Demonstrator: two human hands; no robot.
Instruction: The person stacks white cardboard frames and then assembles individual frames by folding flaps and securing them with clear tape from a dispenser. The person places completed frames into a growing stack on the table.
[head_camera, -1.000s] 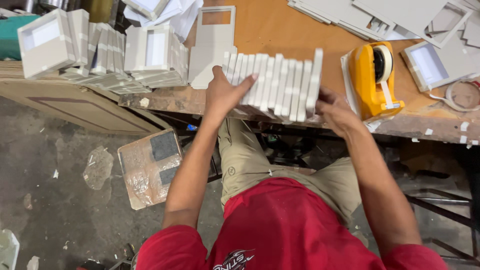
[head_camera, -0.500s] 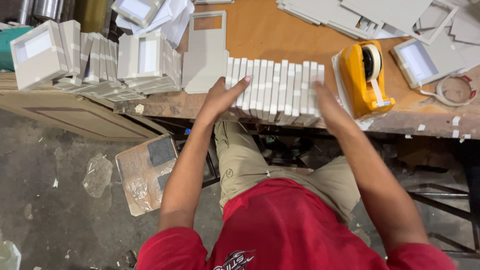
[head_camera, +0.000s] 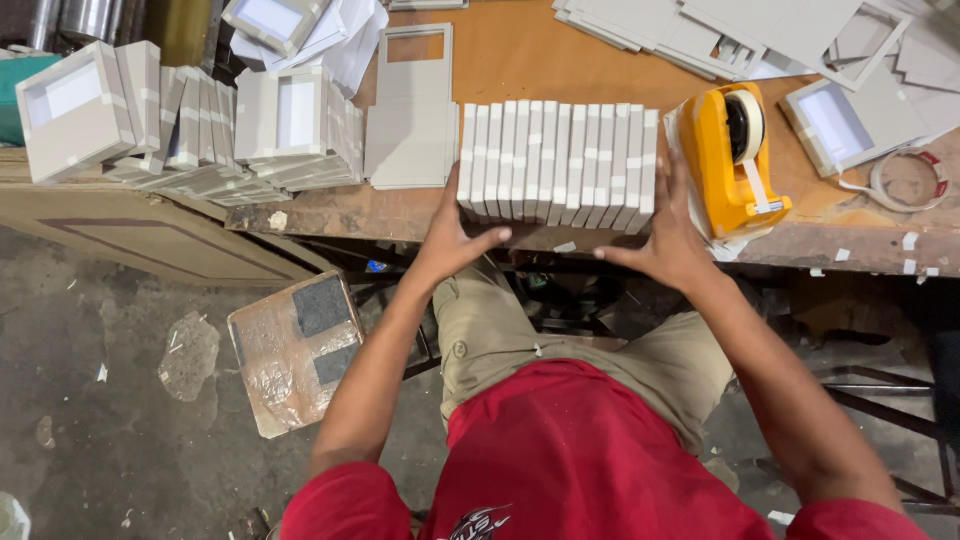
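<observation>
Row of grey card boxes (head_camera: 556, 165) stands on edge at the near rim of the wooden bench (head_camera: 520, 60), centre of the head view, long axis left to right. Left hand (head_camera: 452, 240) presses the left end, fingers spread; right hand (head_camera: 668, 235) cups the right end, fingers apparently together, partly hidden. Both equally near. White tape strips cross each box. Yellow tape dispenser (head_camera: 730, 160) sits just right.

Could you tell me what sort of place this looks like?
Probably a small workshop where cardboard boxes are made by hand. Both hands press a row of taped grey box pieces on a worn wooden bench, beside a yellow tape dispenser and flat cut board.
</observation>
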